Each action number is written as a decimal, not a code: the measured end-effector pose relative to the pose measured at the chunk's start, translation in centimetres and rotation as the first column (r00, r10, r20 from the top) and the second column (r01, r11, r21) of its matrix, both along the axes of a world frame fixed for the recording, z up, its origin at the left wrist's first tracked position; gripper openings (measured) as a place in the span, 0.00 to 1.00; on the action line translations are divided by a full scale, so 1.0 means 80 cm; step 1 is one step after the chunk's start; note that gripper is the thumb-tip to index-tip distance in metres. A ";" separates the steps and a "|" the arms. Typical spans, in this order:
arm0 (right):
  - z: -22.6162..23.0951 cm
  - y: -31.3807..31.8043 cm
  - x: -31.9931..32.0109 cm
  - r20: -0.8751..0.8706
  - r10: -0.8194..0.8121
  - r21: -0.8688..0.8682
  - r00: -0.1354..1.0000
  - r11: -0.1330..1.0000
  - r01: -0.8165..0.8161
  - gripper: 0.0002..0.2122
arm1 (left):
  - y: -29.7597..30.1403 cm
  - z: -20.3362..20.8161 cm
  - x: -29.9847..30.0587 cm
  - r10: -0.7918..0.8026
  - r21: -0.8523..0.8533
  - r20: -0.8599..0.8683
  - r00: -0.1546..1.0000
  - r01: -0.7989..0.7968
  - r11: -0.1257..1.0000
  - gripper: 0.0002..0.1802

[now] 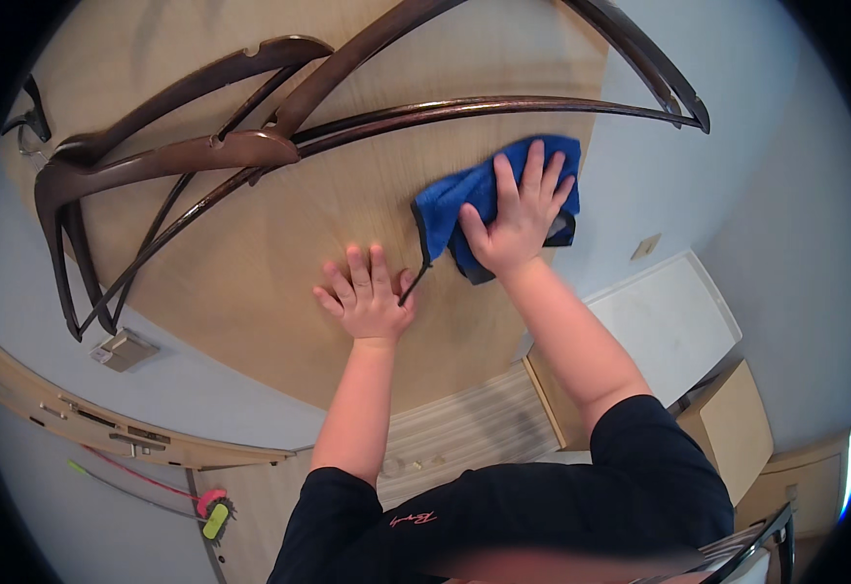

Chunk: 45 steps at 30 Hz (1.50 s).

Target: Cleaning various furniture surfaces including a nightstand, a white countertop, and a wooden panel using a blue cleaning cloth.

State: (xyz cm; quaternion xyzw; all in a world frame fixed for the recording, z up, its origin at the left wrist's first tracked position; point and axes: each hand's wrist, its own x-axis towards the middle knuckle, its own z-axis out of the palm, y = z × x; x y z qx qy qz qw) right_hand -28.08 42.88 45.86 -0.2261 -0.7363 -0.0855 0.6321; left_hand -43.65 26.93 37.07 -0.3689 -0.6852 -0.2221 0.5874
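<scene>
A blue cloth with dark edging lies bunched against a pale wood panel. My right hand presses on it, fingers spread and holding it down rather than gripping it. To the left, my left hand rests flat on the bare wood with its fingers apart. A thin dark loop runs from the cloth's lower corner to my left thumb; whether the thumb pins it, I cannot tell. Beyond both hands, dark brown hangers with lower bars stretch across the panel, apart from my hands.
A wall socket plate and a white-topped cabinet are on the right. At the left are a metallic wall switch box and a door edge. Below it, a green and pink brush leans near the floor.
</scene>
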 end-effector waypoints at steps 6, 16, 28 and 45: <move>-0.146 0.002 0.011 0.052 -0.005 0.093 0.999 0.996 0.001 0.39 | 0.010 0.005 0.009 -0.010 0.005 0.000 1.000 0.010 1.000 0.41; -0.031 0.004 0.003 -0.025 0.028 -0.001 0.999 1.000 -0.028 0.32 | 0.006 0.002 0.002 0.009 0.011 -0.031 0.999 -0.009 1.000 0.40; -0.056 0.001 0.008 0.006 0.058 -0.032 0.998 0.998 -0.058 0.31 | 0.000 0.002 -0.001 0.017 -0.012 -0.024 1.000 -0.017 1.000 0.40; -0.054 0.010 0.030 -0.015 0.052 -0.112 0.999 0.992 -0.053 0.31 | -0.001 0.005 0.006 0.039 -0.033 -0.030 0.999 -0.040 0.999 0.42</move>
